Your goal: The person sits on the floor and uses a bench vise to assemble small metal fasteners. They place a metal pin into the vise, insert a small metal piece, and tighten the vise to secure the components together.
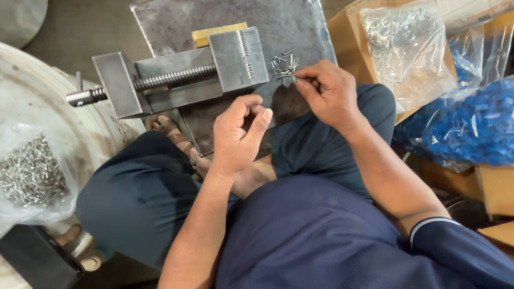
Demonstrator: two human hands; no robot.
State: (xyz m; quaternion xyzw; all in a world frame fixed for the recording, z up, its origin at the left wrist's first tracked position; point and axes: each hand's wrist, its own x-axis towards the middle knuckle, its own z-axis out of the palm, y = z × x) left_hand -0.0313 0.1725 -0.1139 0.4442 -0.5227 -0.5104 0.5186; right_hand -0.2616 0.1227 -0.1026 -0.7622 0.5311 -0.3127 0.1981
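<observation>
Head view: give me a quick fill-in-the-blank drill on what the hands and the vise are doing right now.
1. The right hand reaches into a small pile of metal ____ on the dark plate.
2. The steel vise lies on the plate, its screw handle pointing to the picture's ____.
3. The clear bag at the right edge holds ____ plastic pieces.
4. The left hand hovers ____ the vise in the picture.

Missing words: pins; left; blue; below

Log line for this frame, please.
right hand: picking from metal pin pile | left hand: fingers pinched, contents unseen | steel vise: beside pile
</observation>
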